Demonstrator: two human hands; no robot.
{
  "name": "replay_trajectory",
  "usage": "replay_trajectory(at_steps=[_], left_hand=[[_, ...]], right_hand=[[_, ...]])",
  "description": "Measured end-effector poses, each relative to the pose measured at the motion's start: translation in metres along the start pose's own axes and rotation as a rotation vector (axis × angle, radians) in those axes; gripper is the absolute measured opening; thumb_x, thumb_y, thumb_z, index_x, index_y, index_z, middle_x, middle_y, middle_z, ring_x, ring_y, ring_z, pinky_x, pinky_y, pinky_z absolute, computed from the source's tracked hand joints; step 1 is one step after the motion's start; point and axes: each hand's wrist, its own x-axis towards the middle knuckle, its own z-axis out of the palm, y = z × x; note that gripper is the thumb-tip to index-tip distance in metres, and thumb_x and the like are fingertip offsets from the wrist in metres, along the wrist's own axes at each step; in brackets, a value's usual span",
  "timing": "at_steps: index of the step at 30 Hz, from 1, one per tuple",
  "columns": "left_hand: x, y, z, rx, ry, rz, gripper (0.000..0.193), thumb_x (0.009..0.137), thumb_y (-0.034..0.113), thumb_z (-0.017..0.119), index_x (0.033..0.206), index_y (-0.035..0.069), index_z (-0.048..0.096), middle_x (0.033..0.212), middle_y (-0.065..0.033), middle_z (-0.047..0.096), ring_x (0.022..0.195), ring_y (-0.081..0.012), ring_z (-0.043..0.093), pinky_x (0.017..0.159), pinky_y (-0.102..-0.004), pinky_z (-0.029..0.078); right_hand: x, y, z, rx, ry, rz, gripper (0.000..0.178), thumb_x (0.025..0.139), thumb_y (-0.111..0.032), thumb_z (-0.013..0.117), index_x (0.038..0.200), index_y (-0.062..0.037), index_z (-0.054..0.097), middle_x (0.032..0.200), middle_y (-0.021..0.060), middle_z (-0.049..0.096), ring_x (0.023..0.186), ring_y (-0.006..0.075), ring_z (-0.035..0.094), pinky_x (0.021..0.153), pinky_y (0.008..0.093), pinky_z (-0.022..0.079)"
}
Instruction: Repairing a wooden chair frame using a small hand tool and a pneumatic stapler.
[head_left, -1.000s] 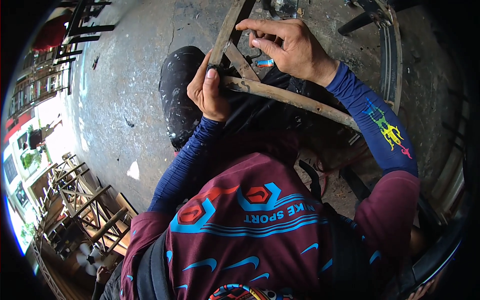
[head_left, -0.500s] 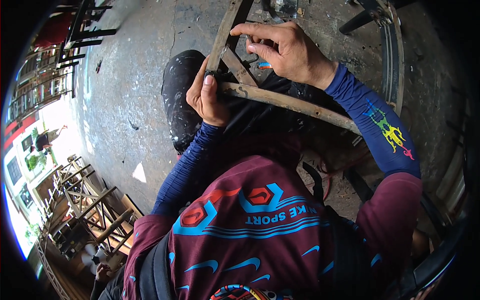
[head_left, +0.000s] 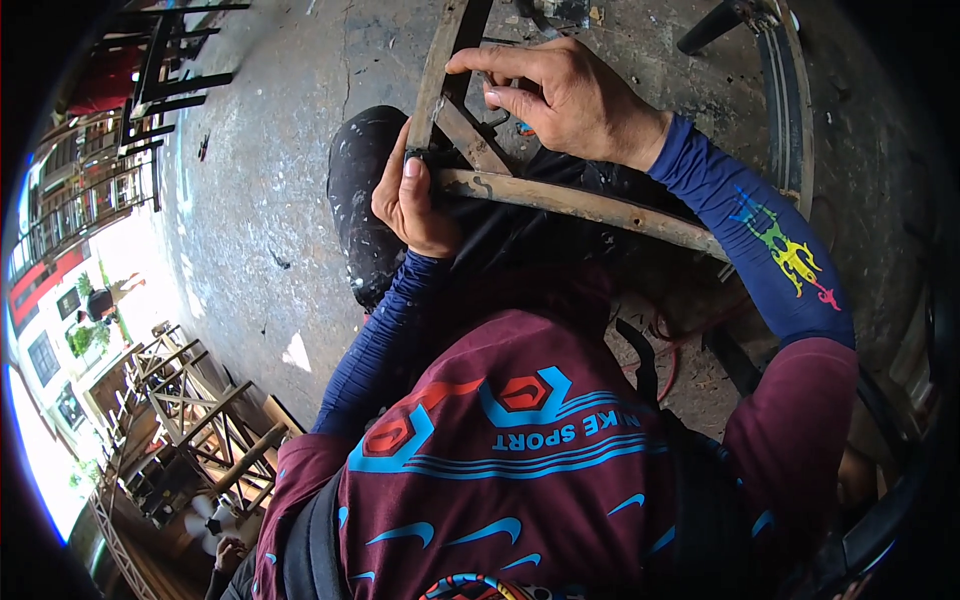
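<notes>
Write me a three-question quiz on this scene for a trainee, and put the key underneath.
1. Multiple choice: What is the left hand gripping? A) The floor; B) the corner of the angled frame; C) the shirt.

2. True or false: The short diagonal brace spans between the frame's two longer bars.

3. Fill in the blank: The right hand comes out of a ___ sleeve with a multicoloured print.

Key: 1 B; 2 true; 3 dark blue.
</notes>
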Motion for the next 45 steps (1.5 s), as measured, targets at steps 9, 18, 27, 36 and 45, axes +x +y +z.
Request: replay_trajectory(at_steps=[9, 18, 27, 36, 45], left_hand=[[-0.002, -0.002, -0.003, -0.052, -0.019, 0.011, 0.056, 0.097, 0.03, 0.053, 0.132, -0.014, 0.057, 0.117, -0.0179, 0.069, 0.108, -0.02, 0.064, 0.099, -0.0284, 0.045], [-0.002, -0.002, 0.0, -0.038, 0.008, 0.025, 0.058, 0.095, 0.032, 0.052, 0.131, -0.014, 0.058, 0.115, -0.0194, 0.069, 0.106, -0.0224, 0.065, 0.097, -0.032, 0.048], [-0.003, 0.002, -0.009, -0.006, -0.005, -0.014, 0.055, 0.095, 0.029, 0.053, 0.13, -0.012, 0.06, 0.114, -0.0161, 0.07, 0.107, -0.019, 0.064, 0.099, -0.0274, 0.044], [-0.003, -0.006, -0.009, -0.064, 0.007, 0.063, 0.046, 0.093, 0.023, 0.058, 0.125, -0.01, 0.063, 0.08, -0.0029, 0.063, 0.073, -0.0087, 0.055, 0.069, -0.0223, 0.044], [-0.016, -0.006, -0.017, -0.109, -0.028, 0.103, 0.042, 0.1, 0.023, 0.052, 0.125, -0.009, 0.064, 0.068, 0.0029, 0.051, 0.063, -0.0057, 0.044, 0.059, -0.0219, 0.035]], right_hand=[[-0.003, -0.003, 0.0, -0.005, -0.049, 0.012, 0.041, 0.092, -0.005, 0.065, 0.133, -0.0119, 0.062, 0.068, 0.0076, 0.064, 0.058, 0.0162, 0.063, 0.058, 0.029, 0.053], [0.002, -0.013, 0.008, -0.033, 0.026, -0.074, 0.024, 0.091, -0.002, 0.059, 0.112, -0.0061, 0.071, 0.092, 0.009, 0.072, 0.077, 0.0234, 0.068, 0.073, 0.0327, 0.057], [0.01, -0.028, 0.002, -0.029, -0.12, -0.026, 0.023, 0.095, 0.0, 0.054, 0.11, -0.0019, 0.071, 0.081, 0.0063, 0.066, 0.074, 0.0156, 0.063, 0.07, 0.0289, 0.054], [0.01, -0.029, 0.001, 0.112, -0.143, 0.275, 0.023, 0.096, -0.007, 0.056, 0.11, -0.0029, 0.073, 0.093, 0.0079, 0.075, 0.086, 0.0181, 0.072, 0.081, 0.0293, 0.057], [-0.002, -0.091, -0.02, -0.257, 0.122, 0.06, 0.017, 0.093, -0.002, 0.061, 0.107, -0.0001, 0.072, 0.105, 0.0122, 0.07, 0.089, 0.0218, 0.07, 0.074, 0.0304, 0.057]])
